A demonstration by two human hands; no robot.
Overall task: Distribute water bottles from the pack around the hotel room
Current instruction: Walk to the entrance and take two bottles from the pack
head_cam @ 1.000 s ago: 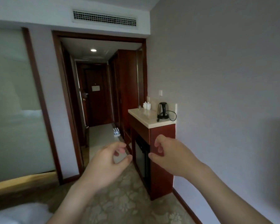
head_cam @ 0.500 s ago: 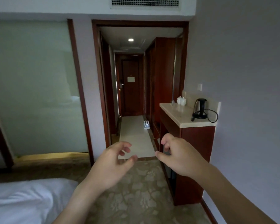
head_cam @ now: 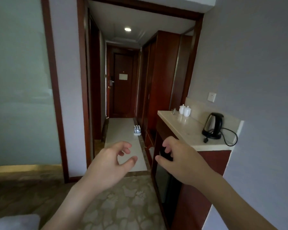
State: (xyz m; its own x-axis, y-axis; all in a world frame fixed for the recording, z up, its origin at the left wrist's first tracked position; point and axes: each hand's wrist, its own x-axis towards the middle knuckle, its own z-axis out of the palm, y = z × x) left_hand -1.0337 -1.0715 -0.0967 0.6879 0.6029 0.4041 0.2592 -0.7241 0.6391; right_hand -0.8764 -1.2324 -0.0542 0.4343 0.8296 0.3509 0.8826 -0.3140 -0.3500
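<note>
A shrink-wrapped pack of water bottles (head_cam: 137,130) stands on the pale tiled floor of the entry hallway, close to the wardrobe on the right and far ahead of me. My left hand (head_cam: 109,163) is held out in front at chest height with loosely curled fingers and holds nothing. My right hand (head_cam: 181,161) is level with it, a short gap between them, fingers also loosely curled and empty. Both hands are well short of the pack.
A red wooden counter (head_cam: 186,130) on the right carries a black-and-steel kettle (head_cam: 213,126) with its cord and two white lidded cups (head_cam: 184,110). A wardrobe (head_cam: 161,80) lines the hallway; the entry door (head_cam: 123,87) closes its far end. Frosted glass (head_cam: 18,80) is left; bed corner (head_cam: 13,221) bottom left.
The view has moved closer to the doorway and counter; the kettle and cups look larger. Both hands stay raised and empty in the same loose pose.
</note>
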